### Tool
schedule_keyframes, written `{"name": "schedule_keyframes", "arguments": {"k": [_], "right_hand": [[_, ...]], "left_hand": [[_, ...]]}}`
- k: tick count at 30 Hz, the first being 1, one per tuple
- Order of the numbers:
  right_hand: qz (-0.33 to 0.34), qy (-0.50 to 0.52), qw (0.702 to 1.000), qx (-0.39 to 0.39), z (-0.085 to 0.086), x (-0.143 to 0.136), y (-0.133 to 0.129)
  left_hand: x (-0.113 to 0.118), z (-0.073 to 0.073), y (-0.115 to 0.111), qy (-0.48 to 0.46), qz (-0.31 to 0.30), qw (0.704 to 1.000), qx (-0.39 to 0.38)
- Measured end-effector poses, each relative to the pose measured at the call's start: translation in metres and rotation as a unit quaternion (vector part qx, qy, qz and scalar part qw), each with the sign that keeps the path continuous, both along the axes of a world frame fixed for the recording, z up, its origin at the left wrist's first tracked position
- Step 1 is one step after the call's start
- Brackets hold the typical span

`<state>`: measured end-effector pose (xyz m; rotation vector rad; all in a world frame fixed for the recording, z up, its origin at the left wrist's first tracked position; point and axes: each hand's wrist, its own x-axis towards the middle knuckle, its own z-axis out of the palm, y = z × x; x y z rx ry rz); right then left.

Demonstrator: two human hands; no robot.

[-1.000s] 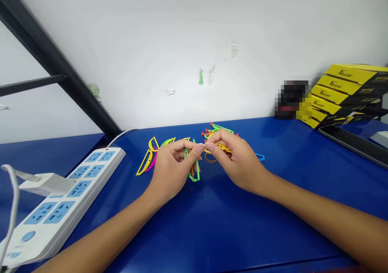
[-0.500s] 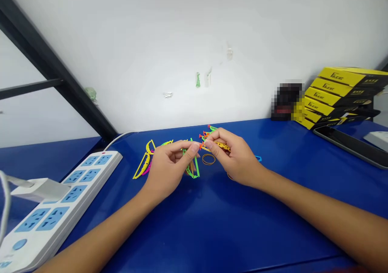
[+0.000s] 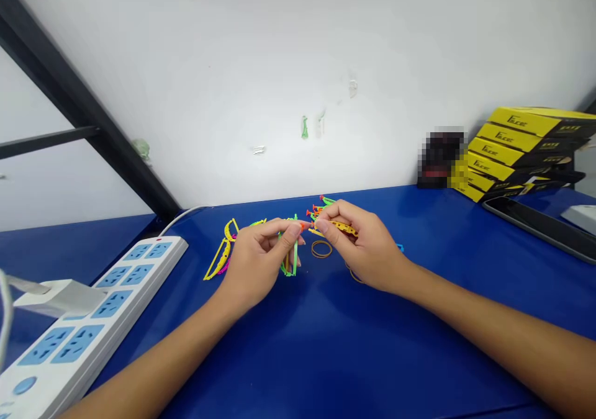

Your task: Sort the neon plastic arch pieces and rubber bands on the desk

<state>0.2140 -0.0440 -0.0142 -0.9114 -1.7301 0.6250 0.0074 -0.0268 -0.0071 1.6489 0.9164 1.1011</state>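
My left hand (image 3: 261,254) is closed, thumb and forefinger pinching a small orange suction cup (image 3: 303,226). A green plastic toy bow (image 3: 295,251) shows beside its curled fingers; whether they grip it is hard to tell. Close by on the right, my right hand (image 3: 361,239) is closed around a yellow toy bow (image 3: 343,228), its fingertips almost meeting the orange cup. Between the hands, a brown rubber band (image 3: 321,249) lies on the blue table. Several darts with orange-red suction tips (image 3: 316,208) lie behind my right hand. More yellow toy bows (image 3: 221,259) lie left of my left hand.
A white power strip (image 3: 135,295) with a plugged-in adapter (image 3: 60,298) runs along the left. Yellow-black boxes (image 3: 516,139) are stacked at the back right, near a dark phone (image 3: 535,223). Behind the blue table (image 3: 288,357) rises a white wall (image 3: 279,65).
My left fingertips have drawn slightly left with the orange cup, away from my right fingers. The green bow by my left hand has turned and looks narrower. My right hand stays nearly still.
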Motion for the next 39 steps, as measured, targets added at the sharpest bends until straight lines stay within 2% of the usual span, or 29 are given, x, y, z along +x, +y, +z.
{"name": "schedule_keyframes", "arguments": {"k": [7,16,26,39], "right_hand": [[0.005,-0.009,1.0,-0.021,0.0023,0.003,0.002],[0.016,-0.016,0.999,-0.046,0.0047,0.004,0.0005],[0.029,-0.008,0.998,-0.049,0.0065,0.003,-0.0013],[0.047,0.004,0.997,-0.059,0.009,0.0022,-0.0032]], "left_hand": [[-0.0049,-0.0001,0.0007,0.023,-0.073,0.996,-0.055],[-0.006,-0.0006,0.0026,0.009,-0.085,0.991,-0.1],[-0.0046,0.0041,0.0015,0.024,-0.068,0.993,-0.093],[-0.0071,0.006,0.0025,0.029,-0.083,0.991,-0.097]]}}
